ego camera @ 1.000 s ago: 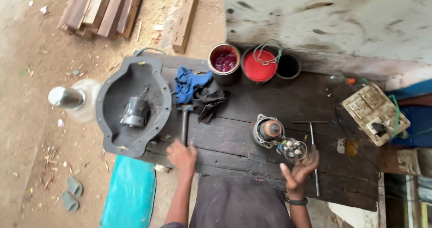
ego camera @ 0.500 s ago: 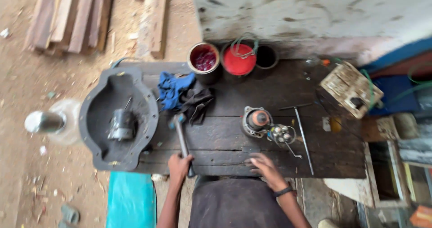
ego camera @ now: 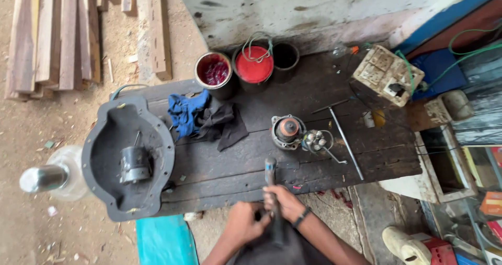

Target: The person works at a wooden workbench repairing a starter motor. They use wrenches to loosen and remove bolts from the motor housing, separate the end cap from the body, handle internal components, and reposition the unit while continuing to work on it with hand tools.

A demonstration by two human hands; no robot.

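Note:
My right hand (ego camera: 283, 201), with a dark band at the wrist, grips the dark handle of a hammer (ego camera: 271, 166) at the front edge of the dark wooden table (ego camera: 334, 95). My left hand (ego camera: 246, 223) closes around the lower part of the same handle. The hammer's grey head points away from me, toward a small round motor part (ego camera: 286, 131) with a copper-coloured centre. Beside that part lies a cluster of small metal pieces (ego camera: 315, 139).
A T-handled rod (ego camera: 346, 142) lies right of the parts. A blue cloth (ego camera: 183, 113) and a dark cloth (ego camera: 222, 125) lie mid-table. A grey housing cover (ego camera: 107, 139) overhangs the left end. Three cans (ego camera: 214, 71) stand at the back, a switch board (ego camera: 381, 74) at the right. Planks (ego camera: 57, 35) lie on the ground.
The hammer has come off the table's left-middle and now sits at the front centre. My right hand has moved onto its handle alongside my left. The view has shifted.

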